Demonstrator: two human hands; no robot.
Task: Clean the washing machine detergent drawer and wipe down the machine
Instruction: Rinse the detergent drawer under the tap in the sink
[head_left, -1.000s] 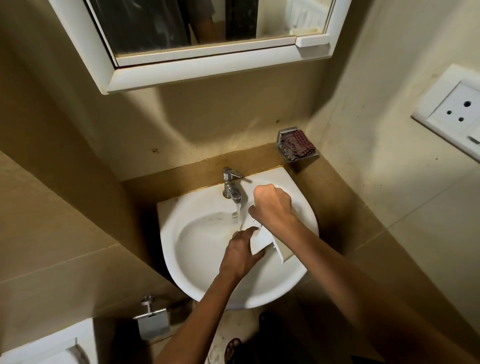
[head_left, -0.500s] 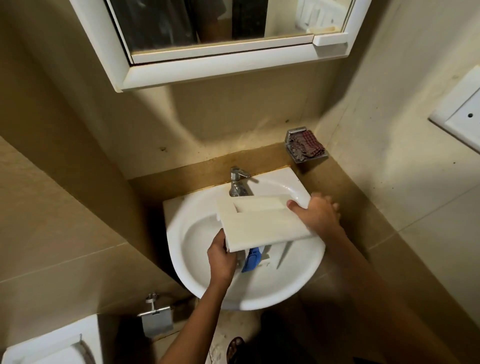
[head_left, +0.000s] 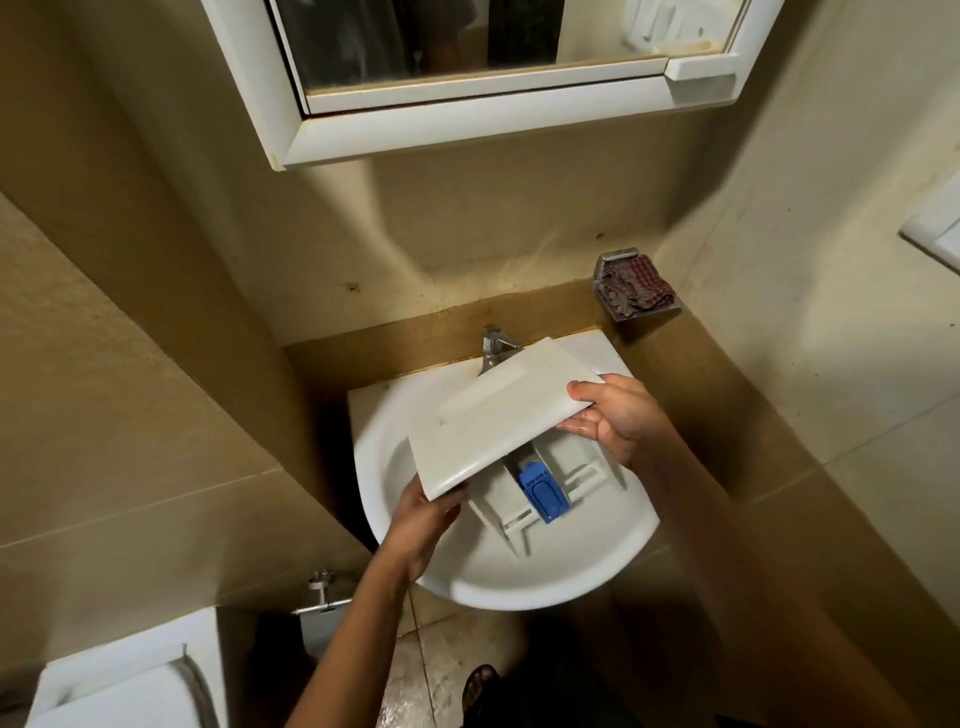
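While both hands hold the white detergent drawer (head_left: 498, 415) tilted above the sink (head_left: 597, 566), its front panel faces up and a blue insert (head_left: 543, 491) shows beneath. The left hand (head_left: 421, 525) curls its fingers round the near corner; the right hand (head_left: 618, 421) pinches the far end. Advice: stay low over the basin, turn the compartments toward the tap (head_left: 491, 348), and grip firmly, since wet plastic likely slips.

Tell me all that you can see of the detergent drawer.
The detergent drawer is off-white plastic: a flat front panel with a shallow recess, and compartments behind it, one holding a blue insert. It is held tilted over the sink, panel up. The left hand grips its lower corner, the right hand its other end, thumb on top.
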